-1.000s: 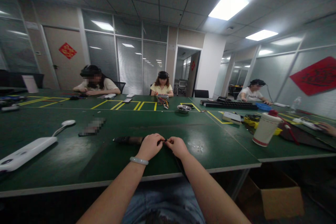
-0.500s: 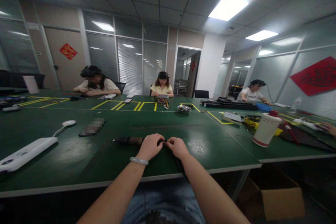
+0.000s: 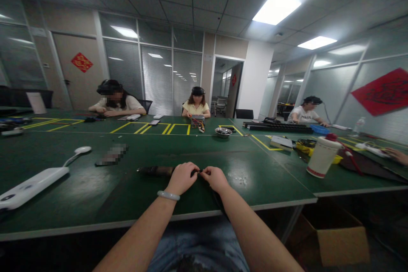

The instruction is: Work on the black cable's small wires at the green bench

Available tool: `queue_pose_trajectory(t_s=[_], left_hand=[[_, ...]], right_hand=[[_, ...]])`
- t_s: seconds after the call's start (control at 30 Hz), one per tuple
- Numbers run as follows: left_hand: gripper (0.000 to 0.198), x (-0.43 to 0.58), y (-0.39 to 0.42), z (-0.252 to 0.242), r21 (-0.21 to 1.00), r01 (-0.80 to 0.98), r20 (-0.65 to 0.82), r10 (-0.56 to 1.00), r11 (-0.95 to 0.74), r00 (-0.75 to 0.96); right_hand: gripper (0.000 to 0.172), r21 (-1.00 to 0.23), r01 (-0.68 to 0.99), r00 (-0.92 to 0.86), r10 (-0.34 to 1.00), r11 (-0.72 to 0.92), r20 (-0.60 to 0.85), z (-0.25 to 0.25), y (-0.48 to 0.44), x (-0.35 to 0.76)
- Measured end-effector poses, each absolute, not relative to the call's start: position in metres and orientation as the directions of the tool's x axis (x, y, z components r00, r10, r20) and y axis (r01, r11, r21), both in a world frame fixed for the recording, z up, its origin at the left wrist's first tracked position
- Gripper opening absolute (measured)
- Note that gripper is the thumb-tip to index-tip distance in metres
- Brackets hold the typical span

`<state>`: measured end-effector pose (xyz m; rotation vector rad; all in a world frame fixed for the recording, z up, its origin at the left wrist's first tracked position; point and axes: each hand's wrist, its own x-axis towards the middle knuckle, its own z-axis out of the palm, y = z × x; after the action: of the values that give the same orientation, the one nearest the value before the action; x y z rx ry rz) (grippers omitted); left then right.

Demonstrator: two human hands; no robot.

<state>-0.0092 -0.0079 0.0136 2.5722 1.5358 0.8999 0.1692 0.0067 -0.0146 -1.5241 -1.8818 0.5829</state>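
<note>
A dark, elongated tool with a brownish barrel, which looks like an electric screwdriver (image 3: 157, 171), lies across the green table with its narrow tip to the left. My left hand (image 3: 185, 177) is closed around its right end. Right beside it, my right hand (image 3: 214, 178) pinches a black cable (image 3: 218, 199), which runs down past the table's front edge. The hands' fingertips almost meet, and the small part between them is mostly hidden by the fingers.
On the green table (image 3: 270, 182) a white device (image 3: 35, 189) lies at left, near a pixelated object (image 3: 112, 154). A metal bowl (image 3: 223, 132) sits ahead, a white bottle (image 3: 323, 157) at right. Several people sit around. A cardboard box (image 3: 344, 246) stands below.
Hands and tool stay almost in place. The view has shifted very slightly.
</note>
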Motion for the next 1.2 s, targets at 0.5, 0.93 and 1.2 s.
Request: queue_pose_trajectory(t_s=[0.5,0.93,1.2], left_hand=[[0.018,-0.0096,-0.0062,0.0122,0.296,0.803,0.476,0.809,-0.518,0.346],[0.020,-0.0095,-0.0068,0.0123,0.290,0.807,0.486,0.805,-0.515,0.339],[0.018,-0.0102,-0.0053,0.0104,0.270,0.800,0.497,0.789,-0.536,0.361]], right_hand=[[0.021,-0.705,0.665,-0.135,0.968,0.248,0.213,-0.0117,0.0047,0.1698],[0.022,-0.713,0.660,-0.143,0.972,0.235,0.188,-0.0131,0.0057,0.1711],[0.020,-0.697,0.674,-0.130,0.968,0.245,0.214,-0.0123,0.0067,0.1693]])
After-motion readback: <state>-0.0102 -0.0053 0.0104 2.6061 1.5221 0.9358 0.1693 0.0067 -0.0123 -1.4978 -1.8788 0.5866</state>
